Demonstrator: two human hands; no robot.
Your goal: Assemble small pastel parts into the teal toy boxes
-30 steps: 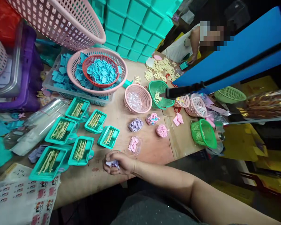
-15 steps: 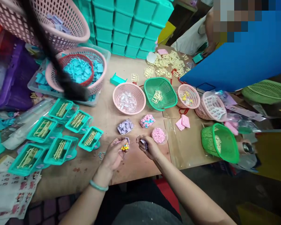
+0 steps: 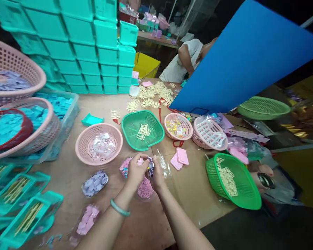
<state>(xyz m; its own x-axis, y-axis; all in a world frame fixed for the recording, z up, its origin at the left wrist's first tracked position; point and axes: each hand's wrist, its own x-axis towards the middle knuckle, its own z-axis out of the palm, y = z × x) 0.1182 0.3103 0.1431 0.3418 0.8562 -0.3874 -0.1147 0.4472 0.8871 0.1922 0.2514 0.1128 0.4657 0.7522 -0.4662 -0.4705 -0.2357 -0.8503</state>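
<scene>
My left hand (image 3: 136, 171) and my right hand (image 3: 158, 176) meet above the table. My left fingers pinch a small pink piece (image 3: 140, 161). My right hand is wrapped round a small dark purple piece (image 3: 151, 167) with a bit of yellow at its edge. Just below the hands is a round tub of pink bits (image 3: 145, 188). Partly behind my left hand lies a tub of pink and blue pieces (image 3: 124, 167). To the left stand a tub of lilac pieces (image 3: 95, 183) and a tub of pink pieces (image 3: 88, 219).
Beyond the hands stand a pink basket (image 3: 79, 144), a green basket (image 3: 125, 130) and a smaller pink basket (image 3: 189, 130). Teal trays (image 3: 45, 211) lie left, below stacked teal boxes (image 3: 106, 55). A bright green basket (image 3: 246, 184) sits right. A person (image 3: 185, 57) is behind a blue board (image 3: 224, 69).
The view has swung right and lower objects have come into sight. My hands, apart before, are now together. A pink piece now shows at my left fingers.
</scene>
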